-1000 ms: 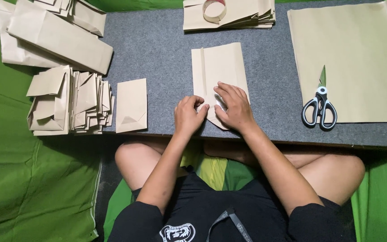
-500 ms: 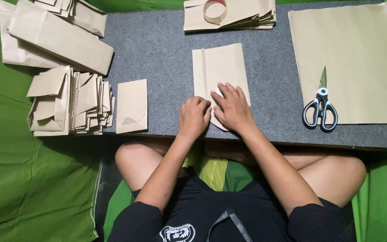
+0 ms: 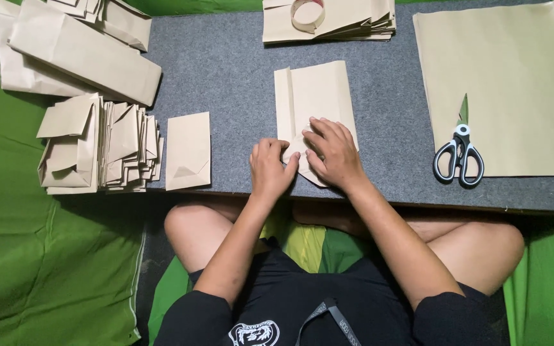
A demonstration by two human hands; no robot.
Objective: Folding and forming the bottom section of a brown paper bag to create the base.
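Pressing flat, both hands sit on the near end of the folded brown paper bag point(image 3: 315, 96) at frame centre, its long axis running away up the bench point(image 3: 226, 70). The left hand point(image 3: 270, 168) pins the bottom-left corner fold; the right hand point(image 3: 331, 152), fingers spread, lies further onto the sheet, neither gripping.

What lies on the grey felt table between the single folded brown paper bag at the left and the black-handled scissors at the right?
In the head view, the half-folded brown paper bag lies there, with the left hand and right hand pressing its near end.
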